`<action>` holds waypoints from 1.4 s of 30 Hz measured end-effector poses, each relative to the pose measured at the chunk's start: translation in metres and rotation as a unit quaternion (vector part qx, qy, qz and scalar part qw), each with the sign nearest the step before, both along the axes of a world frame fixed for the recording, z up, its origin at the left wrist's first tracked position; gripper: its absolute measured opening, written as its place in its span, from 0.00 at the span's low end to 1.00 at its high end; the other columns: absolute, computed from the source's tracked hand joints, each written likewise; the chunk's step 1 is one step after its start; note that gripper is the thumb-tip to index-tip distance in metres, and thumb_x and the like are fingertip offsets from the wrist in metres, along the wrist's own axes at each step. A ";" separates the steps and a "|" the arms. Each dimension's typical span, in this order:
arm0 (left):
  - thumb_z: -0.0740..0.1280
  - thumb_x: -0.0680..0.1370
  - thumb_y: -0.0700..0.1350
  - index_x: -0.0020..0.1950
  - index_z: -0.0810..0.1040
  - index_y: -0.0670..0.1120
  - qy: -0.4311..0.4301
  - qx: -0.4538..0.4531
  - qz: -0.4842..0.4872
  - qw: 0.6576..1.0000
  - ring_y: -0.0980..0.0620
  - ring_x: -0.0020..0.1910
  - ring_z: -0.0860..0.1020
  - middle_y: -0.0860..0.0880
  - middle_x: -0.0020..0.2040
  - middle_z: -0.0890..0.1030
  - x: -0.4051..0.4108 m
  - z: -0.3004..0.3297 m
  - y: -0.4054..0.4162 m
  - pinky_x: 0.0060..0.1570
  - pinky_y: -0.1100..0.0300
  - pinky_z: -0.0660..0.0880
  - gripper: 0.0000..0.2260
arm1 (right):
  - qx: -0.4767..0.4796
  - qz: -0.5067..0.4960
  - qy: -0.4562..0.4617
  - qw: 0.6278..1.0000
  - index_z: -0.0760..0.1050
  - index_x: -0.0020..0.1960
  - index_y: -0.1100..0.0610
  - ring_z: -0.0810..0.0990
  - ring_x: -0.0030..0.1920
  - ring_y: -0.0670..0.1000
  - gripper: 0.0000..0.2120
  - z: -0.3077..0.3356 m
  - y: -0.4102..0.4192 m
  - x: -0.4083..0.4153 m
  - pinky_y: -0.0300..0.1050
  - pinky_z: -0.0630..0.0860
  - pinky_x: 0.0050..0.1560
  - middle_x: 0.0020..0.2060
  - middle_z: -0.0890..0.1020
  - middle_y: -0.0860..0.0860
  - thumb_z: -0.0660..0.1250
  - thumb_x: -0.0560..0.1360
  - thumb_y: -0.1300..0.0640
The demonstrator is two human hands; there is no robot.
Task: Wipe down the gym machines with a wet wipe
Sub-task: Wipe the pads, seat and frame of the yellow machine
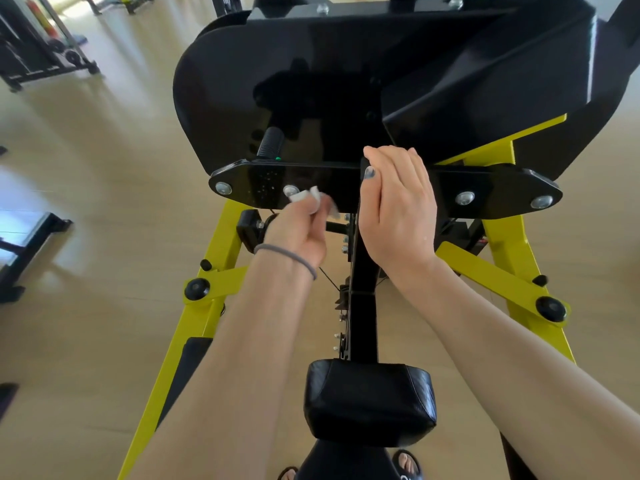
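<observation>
- Two bare hands work at a black-and-yellow gym machine point(540, 292), seen from above by the person leaning over its black seat pad point(369, 403).
- Left hand point(298, 233), a grey hair tie point(287, 256) on its wrist, bunches a white wet wipe point(311, 197) in curled fingers and holds it against the glossy black crossplate point(485, 192), just beside a silver bolt head point(290, 190); the wipe sits at the plate's lower left edge, likely mid-stroke.
- Right hand point(398, 209) rests on the black upright post point(362, 306) where it meets the crossplate, fingers nearly straight and close together, thumb laid along the post's side; it appears to be bracing the body rather than gripping.
- One ribbed black handle point(270, 143) stands behind the plate, untouched.
- Much of the large black shroud point(311, 81) above looks still to be wiped, though whether it is already clean cannot be told.
</observation>
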State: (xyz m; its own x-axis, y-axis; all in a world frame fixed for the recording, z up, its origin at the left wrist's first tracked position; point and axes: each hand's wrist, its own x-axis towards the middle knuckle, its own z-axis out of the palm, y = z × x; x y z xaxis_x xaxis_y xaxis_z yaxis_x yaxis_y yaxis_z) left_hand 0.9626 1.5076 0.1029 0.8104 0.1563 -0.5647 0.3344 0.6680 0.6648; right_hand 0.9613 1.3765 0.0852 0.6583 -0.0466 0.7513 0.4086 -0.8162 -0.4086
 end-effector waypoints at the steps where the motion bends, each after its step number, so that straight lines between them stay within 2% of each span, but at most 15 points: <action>1: 0.60 0.83 0.37 0.75 0.67 0.39 -0.012 -0.028 -0.001 1.000 0.52 0.72 0.70 0.46 0.70 0.73 0.000 0.003 -0.004 0.54 0.66 0.71 0.20 | -0.004 0.000 -0.001 1.000 0.78 0.65 0.64 0.78 0.63 0.55 0.20 0.000 -0.001 0.000 0.49 0.63 0.77 0.59 0.82 0.57 0.52 0.85 0.56; 4: 0.64 0.82 0.39 0.74 0.69 0.41 0.015 -0.029 0.025 0.999 0.49 0.70 0.72 0.47 0.64 0.74 -0.001 0.013 0.006 0.63 0.62 0.71 0.19 | -0.016 -0.002 0.004 1.000 0.78 0.66 0.63 0.78 0.64 0.55 0.21 -0.001 -0.002 0.001 0.48 0.62 0.77 0.60 0.82 0.57 0.52 0.85 0.55; 6: 0.64 0.81 0.36 0.73 0.70 0.38 0.012 0.001 0.054 0.999 0.46 0.66 0.76 0.42 0.68 0.76 0.001 0.008 0.019 0.52 0.63 0.79 0.19 | -0.022 -0.008 0.004 1.000 0.78 0.66 0.63 0.78 0.64 0.56 0.19 -0.001 -0.001 0.001 0.49 0.62 0.78 0.59 0.82 0.57 0.53 0.85 0.56; 8: 0.61 0.81 0.33 0.74 0.66 0.35 0.019 0.005 0.082 0.996 0.46 0.65 0.78 0.38 0.72 0.72 0.003 0.003 0.034 0.41 0.67 0.78 0.20 | -0.042 -0.022 -0.001 0.999 0.79 0.64 0.63 0.78 0.64 0.58 0.18 0.003 0.000 0.000 0.54 0.64 0.77 0.58 0.83 0.57 0.55 0.85 0.56; 10: 0.61 0.82 0.36 0.76 0.65 0.40 0.036 0.024 0.166 0.985 0.46 0.64 0.77 0.40 0.71 0.74 0.012 0.008 0.043 0.46 0.64 0.78 0.22 | -0.089 -0.040 -0.001 0.995 0.80 0.62 0.62 0.78 0.63 0.58 0.18 0.010 0.003 0.000 0.56 0.65 0.76 0.56 0.83 0.56 0.54 0.85 0.55; 11: 0.62 0.82 0.37 0.76 0.65 0.44 0.055 0.090 0.168 0.980 0.44 0.63 0.77 0.41 0.67 0.76 0.006 0.009 0.044 0.51 0.59 0.78 0.22 | -0.117 -0.046 0.002 0.992 0.81 0.59 0.61 0.79 0.62 0.58 0.19 0.015 0.006 0.001 0.55 0.64 0.76 0.53 0.84 0.56 0.53 0.85 0.54; 12: 0.64 0.81 0.39 0.74 0.67 0.45 0.054 0.181 0.140 0.972 0.44 0.60 0.77 0.42 0.63 0.78 0.001 0.014 0.041 0.54 0.56 0.77 0.21 | -0.144 -0.050 0.011 0.988 0.82 0.56 0.60 0.79 0.61 0.58 0.21 0.020 0.010 0.003 0.55 0.64 0.75 0.51 0.85 0.55 0.51 0.85 0.52; 14: 0.69 0.78 0.40 0.65 0.77 0.44 -0.008 0.093 0.200 0.975 0.50 0.50 0.79 0.46 0.54 0.82 -0.002 0.015 0.032 0.45 0.61 0.76 0.15 | -0.185 -0.064 0.039 0.980 0.82 0.49 0.57 0.81 0.54 0.57 0.26 0.030 0.019 0.008 0.53 0.65 0.71 0.45 0.85 0.53 0.47 0.86 0.50; 17: 0.71 0.76 0.42 0.49 0.80 0.48 -0.034 0.191 0.167 0.967 0.57 0.45 0.81 0.53 0.45 0.83 -0.001 0.016 0.013 0.38 0.65 0.72 0.04 | -0.195 -0.071 0.041 0.977 0.81 0.42 0.57 0.79 0.41 0.55 0.27 0.034 0.022 0.013 0.53 0.74 0.53 0.36 0.81 0.52 0.47 0.86 0.50; 21: 0.72 0.75 0.43 0.54 0.81 0.46 -0.023 0.273 0.154 0.949 0.54 0.46 0.81 0.50 0.48 0.83 0.000 0.004 0.024 0.42 0.58 0.76 0.08 | -0.176 -0.059 -0.016 0.982 0.81 0.45 0.58 0.79 0.42 0.55 0.22 0.023 0.016 0.012 0.53 0.76 0.50 0.39 0.82 0.53 0.52 0.85 0.53; 24: 0.72 0.74 0.43 0.48 0.81 0.45 0.011 0.286 0.196 0.938 0.50 0.42 0.81 0.48 0.43 0.83 -0.001 -0.011 0.042 0.47 0.49 0.81 0.04 | -0.154 -0.054 -0.025 0.986 0.82 0.47 0.57 0.80 0.44 0.54 0.21 0.020 0.018 0.012 0.52 0.75 0.50 0.41 0.83 0.52 0.53 0.85 0.53; 29: 0.71 0.77 0.46 0.44 0.79 0.46 -0.118 0.456 0.122 0.874 0.63 0.35 0.74 0.56 0.37 0.78 -0.003 0.003 0.014 0.37 0.72 0.70 0.05 | -0.129 -0.049 -0.051 0.989 0.82 0.46 0.57 0.80 0.41 0.53 0.20 0.018 0.019 0.014 0.53 0.76 0.47 0.39 0.83 0.52 0.53 0.85 0.53; 31: 0.71 0.77 0.46 0.46 0.80 0.46 -0.133 0.488 0.115 0.855 0.65 0.36 0.75 0.57 0.39 0.78 -0.001 0.003 0.014 0.37 0.74 0.71 0.04 | -0.129 -0.046 -0.053 0.989 0.82 0.47 0.57 0.80 0.41 0.53 0.20 0.016 0.018 0.014 0.53 0.76 0.47 0.40 0.83 0.52 0.54 0.84 0.54; 36: 0.70 0.76 0.42 0.50 0.81 0.46 0.021 0.338 0.163 0.927 0.53 0.42 0.77 0.50 0.42 0.81 -0.005 -0.025 0.050 0.38 0.62 0.72 0.04 | -0.113 -0.046 -0.082 0.989 0.83 0.46 0.57 0.80 0.40 0.53 0.18 0.014 0.019 0.018 0.52 0.76 0.45 0.39 0.84 0.52 0.56 0.84 0.55; 42: 0.72 0.77 0.44 0.46 0.80 0.47 0.016 0.279 0.190 0.941 0.56 0.41 0.77 0.53 0.41 0.81 -0.007 -0.016 0.033 0.38 0.64 0.72 0.03 | -0.109 -0.037 -0.102 0.988 0.85 0.49 0.58 0.82 0.42 0.53 0.17 0.011 0.018 0.019 0.51 0.77 0.47 0.42 0.85 0.52 0.58 0.83 0.55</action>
